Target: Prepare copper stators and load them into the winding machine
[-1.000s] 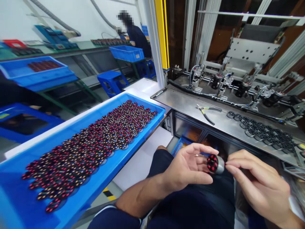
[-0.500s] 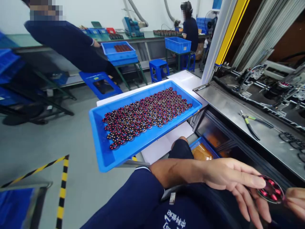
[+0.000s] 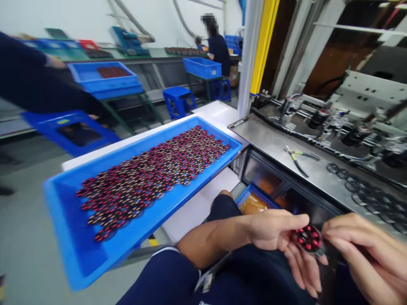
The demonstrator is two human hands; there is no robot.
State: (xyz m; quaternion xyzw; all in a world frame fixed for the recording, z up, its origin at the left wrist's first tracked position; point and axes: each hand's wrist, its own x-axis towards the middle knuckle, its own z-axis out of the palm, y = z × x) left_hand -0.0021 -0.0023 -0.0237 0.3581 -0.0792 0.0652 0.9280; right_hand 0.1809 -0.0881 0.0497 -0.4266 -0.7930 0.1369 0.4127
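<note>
The left hand (image 3: pixel 276 228) grips a round red-and-black metal part (image 3: pixel 309 239) while the right hand (image 3: pixel 365 250) pinches beside it, likely fiddly work needing stillness.

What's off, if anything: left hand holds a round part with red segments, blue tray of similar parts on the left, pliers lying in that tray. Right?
Not quite: the pliers lie on the metal worktop, right of the blue tray, as the head view shows. The left hand does hold a round part with red segments, and the tray of similar parts is on the left.
</note>
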